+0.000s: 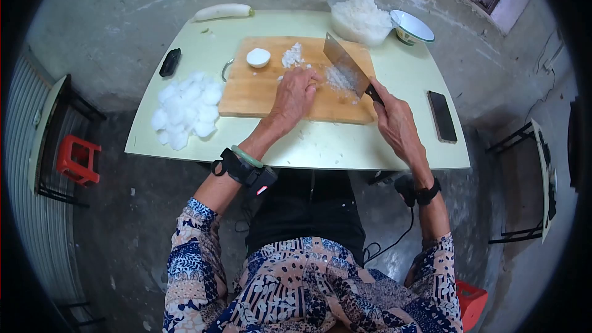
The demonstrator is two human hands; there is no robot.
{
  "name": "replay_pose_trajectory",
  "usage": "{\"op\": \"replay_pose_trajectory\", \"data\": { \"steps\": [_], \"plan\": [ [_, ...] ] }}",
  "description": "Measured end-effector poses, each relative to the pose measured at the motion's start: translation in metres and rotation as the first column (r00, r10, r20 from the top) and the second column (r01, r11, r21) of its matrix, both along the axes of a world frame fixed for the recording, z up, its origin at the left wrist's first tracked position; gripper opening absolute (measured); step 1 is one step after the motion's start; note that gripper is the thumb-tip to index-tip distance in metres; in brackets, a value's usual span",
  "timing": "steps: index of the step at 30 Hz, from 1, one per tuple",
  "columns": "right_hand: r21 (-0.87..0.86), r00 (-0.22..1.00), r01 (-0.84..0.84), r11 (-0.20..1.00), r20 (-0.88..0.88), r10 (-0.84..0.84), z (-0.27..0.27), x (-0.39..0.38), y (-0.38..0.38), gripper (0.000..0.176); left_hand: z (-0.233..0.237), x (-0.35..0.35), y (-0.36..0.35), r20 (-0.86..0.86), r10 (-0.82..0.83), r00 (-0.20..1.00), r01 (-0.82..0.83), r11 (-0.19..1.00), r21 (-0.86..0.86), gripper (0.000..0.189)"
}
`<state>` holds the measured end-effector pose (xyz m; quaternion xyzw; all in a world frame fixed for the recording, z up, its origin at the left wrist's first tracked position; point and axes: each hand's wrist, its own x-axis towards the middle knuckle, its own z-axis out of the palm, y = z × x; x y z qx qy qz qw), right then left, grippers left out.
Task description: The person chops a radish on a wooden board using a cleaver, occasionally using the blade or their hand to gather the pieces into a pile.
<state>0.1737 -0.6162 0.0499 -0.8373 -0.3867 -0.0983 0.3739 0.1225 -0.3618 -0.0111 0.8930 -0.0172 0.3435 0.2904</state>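
My right hand (396,120) grips the dark handle of a cleaver (343,61). Its broad blade is tilted over the right side of a wooden cutting board (246,98), beside finely chopped white radish (340,78). My left hand (295,95) is over the board's middle with fingers curled, fingertips close to the chopped bits; whether they pinch anything is hidden. Beyond it lies a second small heap of chopped radish (292,55). A rounded white radish piece (258,57) sits at the board's upper left.
Thin white slices (187,108) are piled left of the board. A whole white radish (223,12) lies at the far edge, a black object (171,62) at left. At back right stand a heaped clear bowl (362,21) and an enamel bowl (412,27). A phone (442,116) lies at right.
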Motion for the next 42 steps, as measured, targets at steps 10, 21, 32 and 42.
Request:
{"op": "replay_pose_trajectory", "data": {
  "steps": [10, 21, 32, 42],
  "plan": [
    [-0.098, 0.996, 0.009, 0.995, -0.09, -0.018, 0.006, -0.002, 0.002, 0.049, 0.001, -0.004, 0.003, -0.025, 0.018, 1.0, -0.018, 1.0, 0.026, 0.024],
    [-0.032, 1.0, -0.022, 0.999, 0.014, 0.023, -0.001, -0.003, 0.005, 0.05, 0.006, -0.014, -0.001, -0.099, 0.06, 0.993, -0.058, 0.998, 0.017, 0.024],
    [-0.099, 0.999, -0.028, 0.995, -0.022, 0.026, 0.002, -0.008, 0.008, 0.049, 0.006, -0.012, -0.003, -0.112, 0.043, 0.993, -0.045, 0.999, -0.019, 0.024],
    [-0.002, 1.0, -0.023, 1.0, -0.004, 0.023, 0.002, -0.011, 0.013, 0.049, 0.002, -0.003, -0.001, -0.022, 0.035, 0.999, -0.035, 0.999, -0.011, 0.022]
  ]
}}
